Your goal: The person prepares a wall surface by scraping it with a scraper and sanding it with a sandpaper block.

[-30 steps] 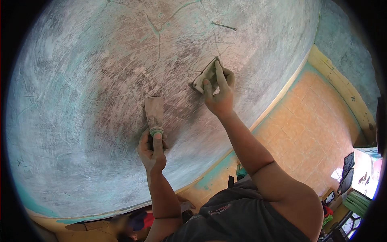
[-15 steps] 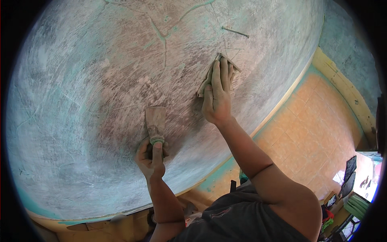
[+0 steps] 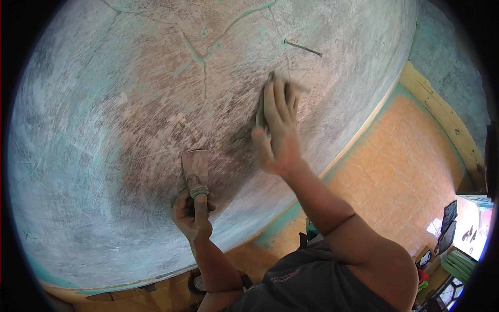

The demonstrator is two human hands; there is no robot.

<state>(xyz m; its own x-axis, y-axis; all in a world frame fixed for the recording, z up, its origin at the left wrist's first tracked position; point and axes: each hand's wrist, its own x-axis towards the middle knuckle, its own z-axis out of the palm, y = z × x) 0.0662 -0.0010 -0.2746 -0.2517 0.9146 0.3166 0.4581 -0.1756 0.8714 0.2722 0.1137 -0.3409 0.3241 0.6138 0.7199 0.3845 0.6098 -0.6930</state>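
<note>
My left hand (image 3: 193,217) grips the handle of a scraper (image 3: 196,167), thumb on top, its wide flat blade pointing up the wall. The blade is dusty brown, and a greenish collar shows at the handle. Higher and to the right, my right hand (image 3: 280,132) presses a dusty folded sheet, which looks like sandpaper (image 3: 301,87), against the wall (image 3: 150,119). Its fingers lie long over the sheet and its thumb stands off to the left. Motion blurs this hand, and most of the sheet is hidden beneath it.
A long nail (image 3: 303,48) sticks out of the wall above my right hand. Cracks (image 3: 200,57) with turquoise filler run across the scuffed surface. Orange floor tiles (image 3: 379,156) lie to the right, bordered by a yellow ledge (image 3: 442,114). A green bundle (image 3: 460,265) sits at lower right.
The right hand has shifted slightly left and down with the sheet, its thumb now farther from it. The scraper and left hand sit a little lower in the picture. The view has moved slightly.
</note>
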